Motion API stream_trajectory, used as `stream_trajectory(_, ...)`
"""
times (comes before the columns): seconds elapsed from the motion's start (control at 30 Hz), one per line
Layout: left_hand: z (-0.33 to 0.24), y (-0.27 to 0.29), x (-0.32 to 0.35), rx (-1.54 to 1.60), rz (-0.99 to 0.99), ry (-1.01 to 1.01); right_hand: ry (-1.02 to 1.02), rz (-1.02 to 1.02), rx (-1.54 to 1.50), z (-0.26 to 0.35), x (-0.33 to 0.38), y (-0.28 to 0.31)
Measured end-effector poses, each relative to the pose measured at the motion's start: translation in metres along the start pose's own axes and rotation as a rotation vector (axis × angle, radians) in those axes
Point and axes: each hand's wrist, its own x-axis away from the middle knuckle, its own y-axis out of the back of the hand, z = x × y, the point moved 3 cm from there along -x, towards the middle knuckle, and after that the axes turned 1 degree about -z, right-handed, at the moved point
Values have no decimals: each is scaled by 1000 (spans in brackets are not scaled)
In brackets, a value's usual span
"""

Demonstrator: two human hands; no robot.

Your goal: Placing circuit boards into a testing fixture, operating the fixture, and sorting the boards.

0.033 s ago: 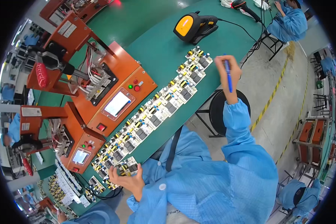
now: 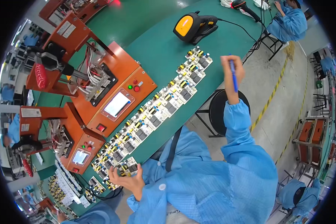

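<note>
Circuit-board row [image 2: 170, 107] runs near left to far right on surface [image 2: 156, 50]. Far machine [image 2: 128, 67] and near machine [image 2: 76, 130] left of it. Scanner [image 2: 193, 29] behind its far end. Pen [image 2: 234, 77] in right fingers [image 2: 225, 60], right of far end; left fingers [image 2: 112, 174] at near end. Stool [image 2: 216, 115] right of surface.

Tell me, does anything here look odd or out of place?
Mostly orderly, with no obvious spill. A circuit board at the left hand sits outside the long row of boards, on its near side, so it looks slightly out of line.
</note>
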Motion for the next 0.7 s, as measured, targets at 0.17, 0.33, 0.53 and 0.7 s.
stream_trajectory(0.17,-2,-6,-4,-30,-14,-54,-120,135,12,7,-8,2)
stream_trajectory(0.33,9,1,-9,259,-260,-187,141,391,205,12,-6,-28)
stream_trajectory(0.53,13,3,-5,326,-367,-200,181,440,207,12,-24,-55)
stream_trajectory(0.7,12,2,-7,367,-371,-211,104,440,87,1,-34,-75)
